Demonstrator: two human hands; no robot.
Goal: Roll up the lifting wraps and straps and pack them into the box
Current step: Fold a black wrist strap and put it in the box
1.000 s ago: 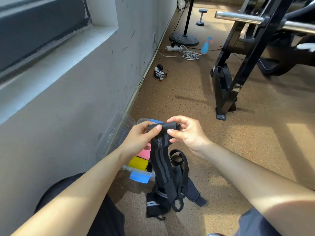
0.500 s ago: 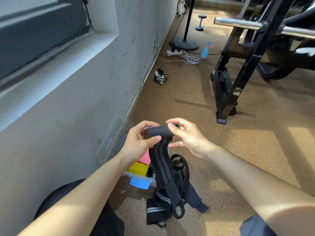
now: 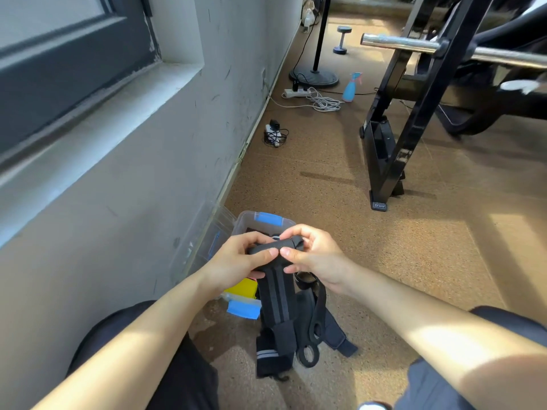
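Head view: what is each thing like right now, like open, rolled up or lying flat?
Wrap: top end rolled, rest hanging down unrolled.
Left hand: pinches the wrap.
Right hand: pinches the wrap.
Box: open, on the floor.
Straps: unrolled, heaped on the floor.
Spray bottle: upright.
Dumbbell: standing on end.

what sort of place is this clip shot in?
Probably a gym, maybe a home one: a black rack holding a steel barbell, a small dumbbell, and a lifting wrap being rolled.
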